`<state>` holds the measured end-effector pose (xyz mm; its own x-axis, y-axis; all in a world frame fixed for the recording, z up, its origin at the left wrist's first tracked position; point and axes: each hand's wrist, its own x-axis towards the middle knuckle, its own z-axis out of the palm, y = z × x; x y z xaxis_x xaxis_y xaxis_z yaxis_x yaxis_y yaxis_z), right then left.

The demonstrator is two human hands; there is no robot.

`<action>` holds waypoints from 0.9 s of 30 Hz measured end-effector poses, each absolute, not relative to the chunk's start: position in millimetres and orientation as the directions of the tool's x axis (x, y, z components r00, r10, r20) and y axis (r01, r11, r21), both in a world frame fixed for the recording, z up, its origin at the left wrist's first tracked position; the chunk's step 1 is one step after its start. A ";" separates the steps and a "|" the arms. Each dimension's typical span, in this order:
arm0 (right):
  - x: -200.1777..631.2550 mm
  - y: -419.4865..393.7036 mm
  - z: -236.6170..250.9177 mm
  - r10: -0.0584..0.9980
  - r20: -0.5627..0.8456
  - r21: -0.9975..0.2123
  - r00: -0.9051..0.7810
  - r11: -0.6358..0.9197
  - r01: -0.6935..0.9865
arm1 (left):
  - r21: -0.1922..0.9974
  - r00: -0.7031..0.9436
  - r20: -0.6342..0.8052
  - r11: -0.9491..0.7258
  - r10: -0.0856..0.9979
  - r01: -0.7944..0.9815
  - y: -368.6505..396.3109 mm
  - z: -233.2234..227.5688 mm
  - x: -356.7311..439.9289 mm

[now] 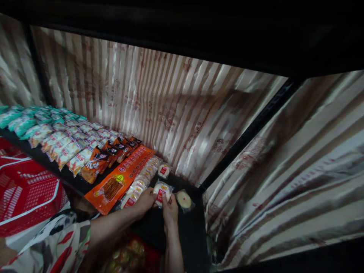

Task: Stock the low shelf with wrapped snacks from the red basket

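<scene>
Between my two hands is a round pastry in a clear wrapper with a red label (160,190), just above the black shelf (196,231). My left hand (146,201) grips its left edge. From the near side my right hand (170,212) pinches it, thumb on top. Just right of it lies a pale round wrapped pastry with a red dot (184,199). Behind, another wrapped pastry with a red label (163,170) rests near the curtain. A row of similar wrapped pastries (139,184) runs along the left, beside my left hand.
A large orange snack packet (109,189) lies left of the pastry row. Beyond it stand orange-black bags (95,165), white snack bags (64,149) and green bags (28,121). Red baskets (28,189) sit below the shelf's front edge. A striped curtain (136,91) hangs behind, with a dark slanted post (244,136).
</scene>
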<state>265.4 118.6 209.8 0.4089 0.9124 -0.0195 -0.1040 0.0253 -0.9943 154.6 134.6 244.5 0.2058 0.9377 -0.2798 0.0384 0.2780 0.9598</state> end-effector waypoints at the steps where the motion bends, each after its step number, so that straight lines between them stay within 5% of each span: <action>1: 269.2 125.5 206.4 0.908 -0.002 -0.997 0.418 0.029 -0.068 | 0.958 0.198 -0.287 0.283 0.937 0.050 138.6 244.6 157.9; 10: 279.4 168.0 200.6 0.782 0.179 -0.977 0.596 0.071 0.199 | 0.955 0.026 -0.103 0.091 0.994 0.283 173.8 234.8 184.3; 16: 285.0 186.6 202.8 0.777 0.208 -0.939 0.594 -0.011 0.343 | 0.937 0.055 -0.023 0.002 0.998 0.349 192.7 225.5 201.4; 27: 301.3 217.1 184.1 0.839 0.298 -0.823 0.455 -0.015 0.568 | 0.889 0.086 -0.147 0.094 0.985 0.448 209.3 221.4 217.8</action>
<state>301.3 217.1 184.1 0.4548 0.8393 0.2981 0.5678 -0.0154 -0.8230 217.8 209.3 221.4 0.0861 0.9853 -0.1474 0.4476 0.0939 0.8893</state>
